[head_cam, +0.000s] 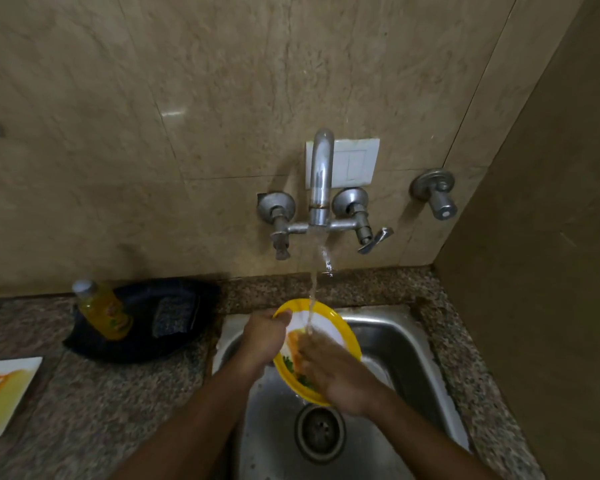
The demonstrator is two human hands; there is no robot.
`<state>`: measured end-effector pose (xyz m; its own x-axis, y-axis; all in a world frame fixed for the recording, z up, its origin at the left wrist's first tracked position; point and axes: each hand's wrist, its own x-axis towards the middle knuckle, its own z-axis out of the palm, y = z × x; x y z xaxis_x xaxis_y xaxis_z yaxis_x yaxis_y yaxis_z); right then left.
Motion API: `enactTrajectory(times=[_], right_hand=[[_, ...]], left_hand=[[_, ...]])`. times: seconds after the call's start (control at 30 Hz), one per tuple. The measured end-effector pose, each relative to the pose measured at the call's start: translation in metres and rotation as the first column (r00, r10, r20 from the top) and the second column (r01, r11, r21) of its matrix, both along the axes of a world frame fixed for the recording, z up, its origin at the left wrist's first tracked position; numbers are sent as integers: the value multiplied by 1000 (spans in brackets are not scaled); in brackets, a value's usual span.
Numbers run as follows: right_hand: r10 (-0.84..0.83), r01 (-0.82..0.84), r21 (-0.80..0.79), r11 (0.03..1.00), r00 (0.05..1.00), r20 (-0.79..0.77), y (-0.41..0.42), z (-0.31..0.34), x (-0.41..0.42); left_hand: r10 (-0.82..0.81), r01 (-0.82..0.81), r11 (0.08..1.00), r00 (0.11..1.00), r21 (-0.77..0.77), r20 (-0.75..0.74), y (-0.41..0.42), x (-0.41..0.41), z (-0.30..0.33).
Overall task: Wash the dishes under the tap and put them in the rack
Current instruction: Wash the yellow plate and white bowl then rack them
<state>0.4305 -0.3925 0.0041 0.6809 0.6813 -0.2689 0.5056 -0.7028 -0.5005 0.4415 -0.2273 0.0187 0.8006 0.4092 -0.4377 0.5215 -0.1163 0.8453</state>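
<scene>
Fingers (pixel 274 318) of left hand (pixel 262 341) are curling round the far-left rim of the round yellow-rimmed white plate (pixel 329 322), holding it tilted over the steel sink (pixel 395 344). Right hand (pixel 329 370) is lying on the plate's face; motion blur, so can't tell how its fingers are set. Water from the chrome wall tap (pixel 321 178) is hitting the plate. Yellow liquid bottle (pixel 103 311) is lying on a dark tray (pixel 174 306) on the speckled granite worktop (pixel 118 393). Square white plate (pixel 4 393) is sitting at the worktop's left edge.

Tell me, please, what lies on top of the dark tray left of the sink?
On the dark tray stand a yellow bottle and a dark scrubbing pad. Whatever sits under the bottle and pad is covered.
</scene>
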Motion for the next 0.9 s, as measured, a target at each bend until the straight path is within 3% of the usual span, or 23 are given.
enactTrajectory(times=[0.1, 0.2, 0.33, 0.4, 0.53, 0.67, 0.73, 0.8, 0.9], right_hand=[[-73, 72, -36, 997, 997, -39, 0, 9, 11], [75, -67, 59, 996, 986, -146, 8, 4, -4], [65, -65, -47, 997, 998, -11, -9, 0, 12], [65, -65, -162, 985, 998, -6, -8, 2, 7], [-46, 65, -246, 967, 996, 83, 0, -5, 1], [-9, 14, -86, 996, 998, 55, 11, -5, -3], [28, -21, -58, 998, 991, 130, 6, -8, 5], [-40, 66, -96, 993, 966, 254, 4, -1, 15], [-6, 1, 34, 999, 988, 154, 13, 16, -2]], left_hand=[[81, -85, 991, 996, -105, -47, -1, -4, -3], [30, -41, 988, 997, -150, -77, 2, -5, -7], [13, -46, 975, 988, -217, -152, -3, -14, -7], [13, -47, 970, 989, -237, -145, -3, -13, -6], [46, -60, 961, 997, -271, -56, -7, -12, -6], [84, -61, 964, 993, -261, 78, -9, -4, -9], [106, -70, 950, 989, -303, 105, -8, -3, -7], [115, -68, 941, 985, -330, 125, -9, 1, -3], [110, -48, 936, 981, -349, 160, -7, 13, 9]])
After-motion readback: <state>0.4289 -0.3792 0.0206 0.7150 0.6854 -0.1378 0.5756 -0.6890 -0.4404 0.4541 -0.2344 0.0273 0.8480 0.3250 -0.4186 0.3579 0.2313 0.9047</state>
